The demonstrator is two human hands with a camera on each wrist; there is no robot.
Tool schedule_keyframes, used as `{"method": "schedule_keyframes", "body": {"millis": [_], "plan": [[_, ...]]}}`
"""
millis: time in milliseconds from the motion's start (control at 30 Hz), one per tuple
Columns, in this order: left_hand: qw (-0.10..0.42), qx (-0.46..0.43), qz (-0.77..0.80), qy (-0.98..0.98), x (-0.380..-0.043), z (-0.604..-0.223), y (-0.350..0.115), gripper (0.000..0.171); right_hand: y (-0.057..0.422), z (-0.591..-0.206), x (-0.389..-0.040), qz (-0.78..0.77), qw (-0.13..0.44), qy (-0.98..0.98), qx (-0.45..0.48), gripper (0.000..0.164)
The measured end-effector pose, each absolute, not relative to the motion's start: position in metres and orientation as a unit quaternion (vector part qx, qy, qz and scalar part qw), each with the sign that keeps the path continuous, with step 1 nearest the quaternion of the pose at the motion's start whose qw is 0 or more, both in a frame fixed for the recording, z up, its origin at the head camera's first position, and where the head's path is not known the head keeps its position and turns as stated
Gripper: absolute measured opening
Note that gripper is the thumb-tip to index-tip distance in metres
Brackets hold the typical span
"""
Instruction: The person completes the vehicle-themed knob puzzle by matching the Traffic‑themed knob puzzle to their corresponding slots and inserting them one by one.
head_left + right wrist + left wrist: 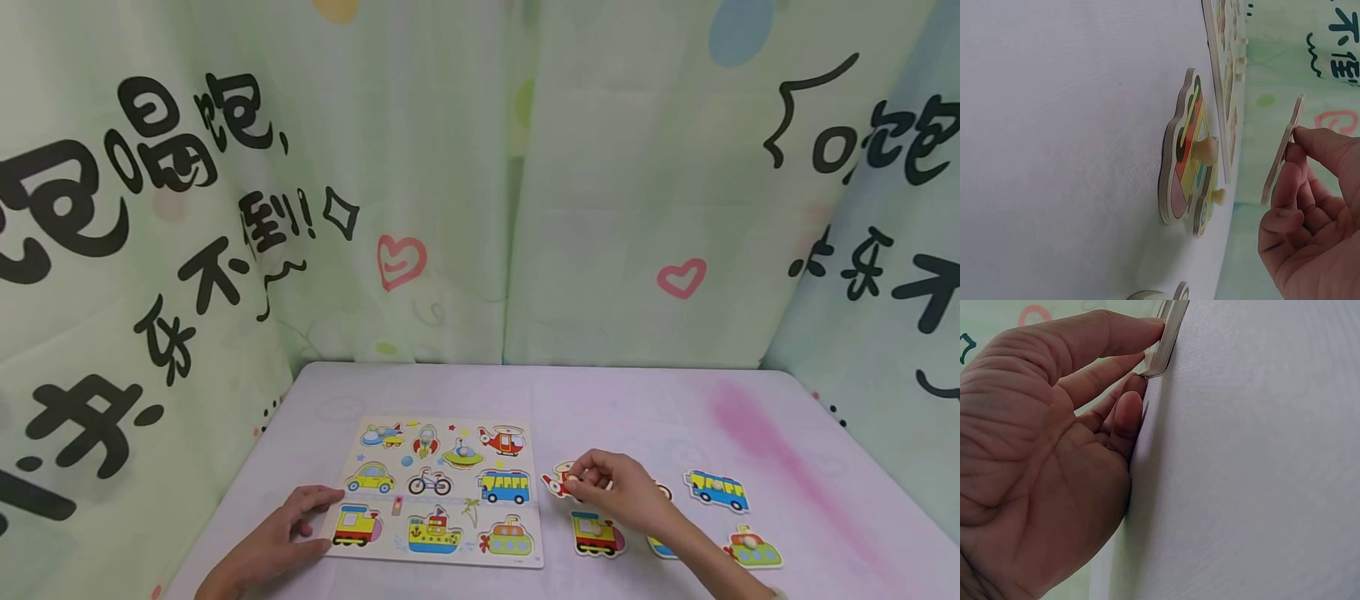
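My left hand [281,533] rests at the left edge of a white wooden puzzle board [442,560], its fingertips touching that edge. In the left wrist view, the fingers [1110,337] meet the side of the board, and others fold loosely underneath. My right hand [618,492] pinches a red puzzle piece [557,481], apparently a helicopter, just right of the board. From the right wrist the held piece [1282,150] appears nearly edge-on, raised above the table. Below that hand lies the train piece [597,535], whose wooden knob [1205,150] points up.
A bus piece [717,491] and a submarine piece [753,550] lie farther right. Another piece [662,547] is partly hidden by my right forearm. Printed vehicles cover the board. Behind the white table [637,408] hangs a pale green curtain [600,208].
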State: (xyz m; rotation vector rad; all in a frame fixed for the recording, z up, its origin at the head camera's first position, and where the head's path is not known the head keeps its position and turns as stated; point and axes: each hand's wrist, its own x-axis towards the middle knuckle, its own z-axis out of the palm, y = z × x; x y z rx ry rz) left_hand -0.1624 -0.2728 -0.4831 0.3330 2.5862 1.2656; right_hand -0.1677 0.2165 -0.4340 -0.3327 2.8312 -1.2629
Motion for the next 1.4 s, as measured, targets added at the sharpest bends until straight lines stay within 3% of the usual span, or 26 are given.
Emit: {"method": "schedule_keyframes", "body": {"millis": [1400], "plan": [[0.121, 0.114, 0.420, 0.892, -0.164, -0.483, -0.272, 0.064, 0.167, -0.448, -0.210, -0.458, 0.025, 0.884, -0.088, 0.021]]}}
